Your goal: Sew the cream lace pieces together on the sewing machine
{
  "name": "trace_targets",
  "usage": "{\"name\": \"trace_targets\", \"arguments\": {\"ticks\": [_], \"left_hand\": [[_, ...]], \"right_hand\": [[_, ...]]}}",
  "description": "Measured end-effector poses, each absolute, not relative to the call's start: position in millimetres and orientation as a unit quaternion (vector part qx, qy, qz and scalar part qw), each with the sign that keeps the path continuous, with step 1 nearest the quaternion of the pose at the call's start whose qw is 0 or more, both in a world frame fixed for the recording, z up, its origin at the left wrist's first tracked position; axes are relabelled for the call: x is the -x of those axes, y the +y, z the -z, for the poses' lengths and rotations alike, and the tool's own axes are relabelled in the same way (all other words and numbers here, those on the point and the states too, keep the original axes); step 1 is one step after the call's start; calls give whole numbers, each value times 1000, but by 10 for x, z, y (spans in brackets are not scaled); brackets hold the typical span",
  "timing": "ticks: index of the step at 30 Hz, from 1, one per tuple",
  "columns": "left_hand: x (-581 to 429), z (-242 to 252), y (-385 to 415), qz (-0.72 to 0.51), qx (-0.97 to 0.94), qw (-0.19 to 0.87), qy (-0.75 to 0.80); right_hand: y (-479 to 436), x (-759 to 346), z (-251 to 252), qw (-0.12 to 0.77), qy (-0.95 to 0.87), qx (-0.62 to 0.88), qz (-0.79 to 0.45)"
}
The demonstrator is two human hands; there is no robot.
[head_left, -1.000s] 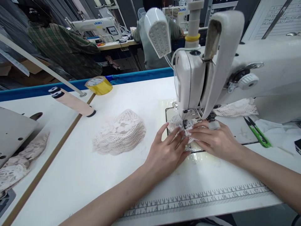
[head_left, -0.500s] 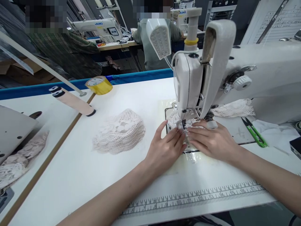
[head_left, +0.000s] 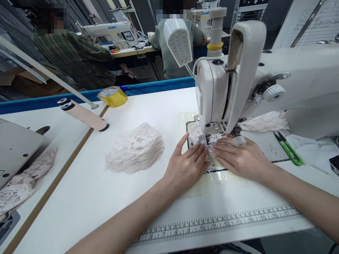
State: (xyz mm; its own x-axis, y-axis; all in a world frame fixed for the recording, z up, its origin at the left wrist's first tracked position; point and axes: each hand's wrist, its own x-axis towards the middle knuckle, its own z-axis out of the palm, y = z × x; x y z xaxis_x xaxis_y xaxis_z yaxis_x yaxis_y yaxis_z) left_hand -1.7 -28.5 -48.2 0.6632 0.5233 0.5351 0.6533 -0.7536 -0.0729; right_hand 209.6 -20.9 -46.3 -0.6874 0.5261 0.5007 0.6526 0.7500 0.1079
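Note:
A small piece of white lace [head_left: 195, 135] lies under the presser foot [head_left: 208, 139] of the white sewing machine [head_left: 212, 93]. My left hand [head_left: 185, 165] rests flat at the lace's left front edge, fingers stretched and thumb spread toward the plate. From the right, my right hand [head_left: 242, 157] lies on the lace with its fingers extended, close beside the foot. Both sets of fingertips press the lace down and partly cover it. Left of my hands sits a fanned stack of lace pieces [head_left: 136, 148]. More lace [head_left: 267, 121] lies behind the needle area, under the machine arm.
Green thread snips [head_left: 290, 150] lie right of my right hand. Yellow tape [head_left: 113, 97] and pinkish thread cones [head_left: 86, 116] are at the back left. A printed ruler [head_left: 217, 225] runs along the front edge. Two people sit beyond the blue table edge [head_left: 159, 84].
The view has shifted very slightly. Both hands stay at the presser foot, and the lace shows almost no movement.

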Motion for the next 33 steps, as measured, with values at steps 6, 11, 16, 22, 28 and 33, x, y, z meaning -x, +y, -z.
{"name": "trace_targets", "arguments": {"ticks": [6,11,16,22,28,33], "left_hand": [[14,505,-267,250,899,132,-334],[12,510,-244,253,897,128,-338],[19,513,-213,253,898,122,-337],[19,514,-197,257,896,114,-343],[18,516,-205,249,897,119,-347],[19,512,-205,246,897,117,-347]], "right_hand": [[-185,-2108,489,227,-904,334,139],[-177,-2120,486,211,-903,347,140],[-163,-2121,488,207,-899,354,153],[-154,-2109,477,198,-897,362,158],[-157,-2110,496,197,-898,363,153],[-155,-2111,488,190,-900,366,142]]}}
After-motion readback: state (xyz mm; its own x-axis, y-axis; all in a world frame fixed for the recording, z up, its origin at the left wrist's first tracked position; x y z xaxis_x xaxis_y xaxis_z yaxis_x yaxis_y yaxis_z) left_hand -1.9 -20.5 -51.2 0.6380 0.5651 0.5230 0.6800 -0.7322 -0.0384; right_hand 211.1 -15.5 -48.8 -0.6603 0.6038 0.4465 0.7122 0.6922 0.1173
